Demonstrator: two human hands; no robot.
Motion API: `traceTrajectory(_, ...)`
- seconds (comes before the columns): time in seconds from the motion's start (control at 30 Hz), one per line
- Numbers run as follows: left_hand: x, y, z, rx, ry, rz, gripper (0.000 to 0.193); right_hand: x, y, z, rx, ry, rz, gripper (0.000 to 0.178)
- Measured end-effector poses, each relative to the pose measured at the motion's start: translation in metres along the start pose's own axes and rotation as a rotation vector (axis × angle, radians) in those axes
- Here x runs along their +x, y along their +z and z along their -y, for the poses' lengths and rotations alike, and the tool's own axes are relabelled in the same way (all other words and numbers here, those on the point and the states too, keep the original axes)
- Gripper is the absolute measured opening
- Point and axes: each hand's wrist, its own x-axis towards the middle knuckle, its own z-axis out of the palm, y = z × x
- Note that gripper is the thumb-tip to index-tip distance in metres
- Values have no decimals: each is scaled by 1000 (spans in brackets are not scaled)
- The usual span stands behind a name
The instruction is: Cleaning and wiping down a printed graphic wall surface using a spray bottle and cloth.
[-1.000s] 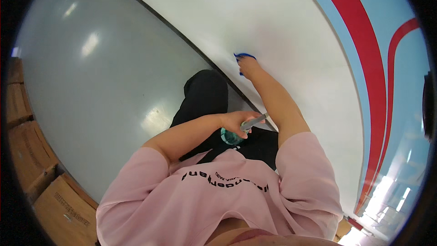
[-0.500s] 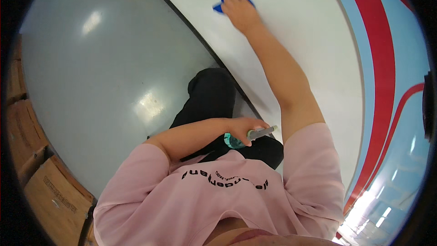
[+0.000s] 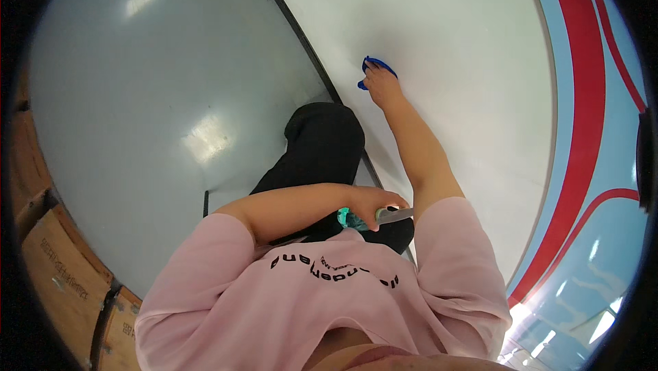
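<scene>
My right arm reaches out over a white panel (image 3: 473,69), and my right hand (image 3: 384,90) presses a blue cloth (image 3: 381,64) against its smooth face. The fingers lie bunched over the cloth, which shows past the fingertips. Close to my body, my left hand (image 3: 370,201) is wrapped round a spray bottle (image 3: 350,221) with a teal body and a grey nozzle. The bottle rests by my black-trousered thigh; my fingers hide part of it, so the trigger is hard to see.
A dark strip (image 3: 301,31) runs along the panel's lower edge, beside the shiny grey floor (image 3: 157,90). Several brown cardboard boxes (image 3: 65,278) stand at the left. Blue and red bands (image 3: 586,90) border the panel at the right.
My right hand has drawn the blue cloth back toward my body along the white panel, bending the arm. The left hand keeps its hold on the spray bottle. The view has shifted slightly.
</scene>
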Motion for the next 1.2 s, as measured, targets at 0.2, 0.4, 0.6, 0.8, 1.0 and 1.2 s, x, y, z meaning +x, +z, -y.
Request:
traceTrajectory(0.2, 3, 3, 11, 68, 54, -23, 87, 54, -73, -54, -106, 128, -521, 19)
traceTrajectory(0.4, 0, -4, -4, -58, -71, 36, 79, 66, -98, -55, -105, 199, -565, 21)
traceTrajectory(0.6, -5, 7, 12, 38, 78, -45, 86, -16, -46, -1, 5, 122, -323, 22)
traceTrajectory(0.8, -2, 5, 16, -12, 92, -38, 86, -56, -77, -5, 74, 178, -332, 28)
traceTrajectory(1.0, 7, 7, 25, -34, 84, 15, 83, 4, -65, -15, -5, 207, -384, 24)
traceTrajectory(1.2, -5, -2, 24, -41, 83, 2, 84, -3, -72, -9, 88, 260, -407, 23)
